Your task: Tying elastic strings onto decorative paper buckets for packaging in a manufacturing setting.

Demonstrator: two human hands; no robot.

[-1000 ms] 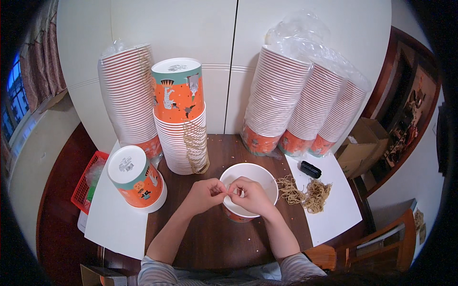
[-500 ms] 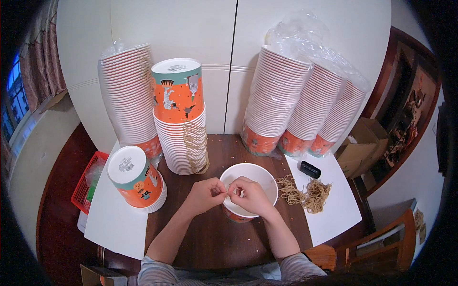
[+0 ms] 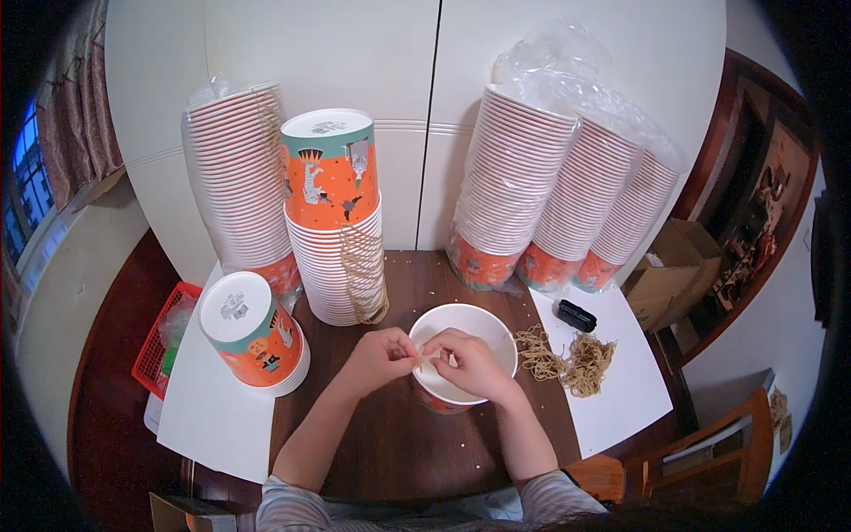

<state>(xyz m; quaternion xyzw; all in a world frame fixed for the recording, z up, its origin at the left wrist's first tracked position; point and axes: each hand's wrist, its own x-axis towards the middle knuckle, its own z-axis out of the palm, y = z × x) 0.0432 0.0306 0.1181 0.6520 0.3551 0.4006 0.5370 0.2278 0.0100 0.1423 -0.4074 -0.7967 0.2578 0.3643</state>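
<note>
the left hand [image 3: 379, 363] and the right hand [image 3: 472, 367] are brought together over the near left rim of an open paper tub [image 3: 486, 339], whose white inside lies under and just beyond the fingers. the thumb and forefinger of each hand are bent toward a pinch, their tips nearly meeting. a small pale bit seems to be caught between them, but it is too small to be identified, and it cannot be told whether either pinch is fully closed on it.

the step in hand is judged to be fine fingertip work, done by both hands at once, with the tub below left unheld. for the next move, steady wrists and a light pinch would be called for, so that the small bit is not dropped and the rim is not knocked.

to the right of the fingers, a loose tangle of tan bands [image 3: 542, 356] is seen beside the tub, with a denser heap of tan bands [image 3: 589, 367] farther right and a black object [image 3: 577, 315] beyond. ahead and to the left, a tall stack of nested tubs [image 3: 321, 262] is stood upside down, with looped bands [image 3: 365, 277] hung along its right side. well to the left of the fingers, a short inverted stack [image 3: 259, 350] is placed.
</note>
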